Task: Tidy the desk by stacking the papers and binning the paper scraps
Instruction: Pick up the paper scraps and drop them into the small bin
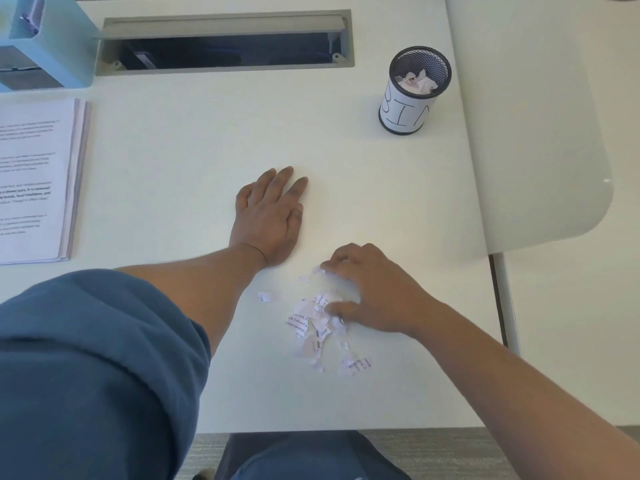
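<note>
Desk: plain off-white.
Bin: black mesh, white wrap with black hand-drawn letters.
Paper scraps: white, bits of black print.
Papers, left of frame: white, black text lines.
Organiser, upper left: pale blue.
Sleeve: dark blue.

The person wears a blue top with the left sleeve pushed up. Both forearms are bare. The legs below look blue too, maybe trousers.
</note>
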Available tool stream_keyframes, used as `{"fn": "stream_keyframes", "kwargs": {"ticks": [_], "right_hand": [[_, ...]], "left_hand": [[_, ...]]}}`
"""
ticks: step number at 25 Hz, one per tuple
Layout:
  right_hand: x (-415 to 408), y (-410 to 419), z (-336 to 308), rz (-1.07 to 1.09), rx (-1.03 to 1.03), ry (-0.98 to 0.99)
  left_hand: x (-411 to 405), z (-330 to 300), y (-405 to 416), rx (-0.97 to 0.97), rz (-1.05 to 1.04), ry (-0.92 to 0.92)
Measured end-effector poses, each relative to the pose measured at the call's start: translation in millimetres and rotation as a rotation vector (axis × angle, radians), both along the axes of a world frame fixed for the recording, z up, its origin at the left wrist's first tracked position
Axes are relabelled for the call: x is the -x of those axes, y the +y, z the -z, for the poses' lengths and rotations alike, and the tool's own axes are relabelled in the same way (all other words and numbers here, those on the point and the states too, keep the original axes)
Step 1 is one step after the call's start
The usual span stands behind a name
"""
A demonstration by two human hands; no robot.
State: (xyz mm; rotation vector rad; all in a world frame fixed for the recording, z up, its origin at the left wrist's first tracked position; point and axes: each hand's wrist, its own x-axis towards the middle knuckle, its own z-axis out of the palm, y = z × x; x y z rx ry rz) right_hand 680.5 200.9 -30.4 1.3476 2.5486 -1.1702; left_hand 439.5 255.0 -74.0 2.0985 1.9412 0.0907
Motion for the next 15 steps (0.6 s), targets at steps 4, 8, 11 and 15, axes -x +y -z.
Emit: {"fn": "stream_keyframes", "kwargs": {"ticks": [4, 8, 11, 15], "right_hand": [[9, -25, -2, -0.166, -0.133, -0.118], [13, -28, -2, -0.071, -0.068, -0.02], [13, -22, -1, -0.014, -0.077, 0.003], [3, -6, -9, 0.106, -0.07, 0.095]], "left_hand": [[0, -1, 0, -0.004, -0.002, 0.003], [0, 0, 0, -0.008, -0.003, -0.001], [0, 0, 0, -0.013, -0.003, -0.001], [0, 1, 0, -0.016, -0.001, 0.004]]}}
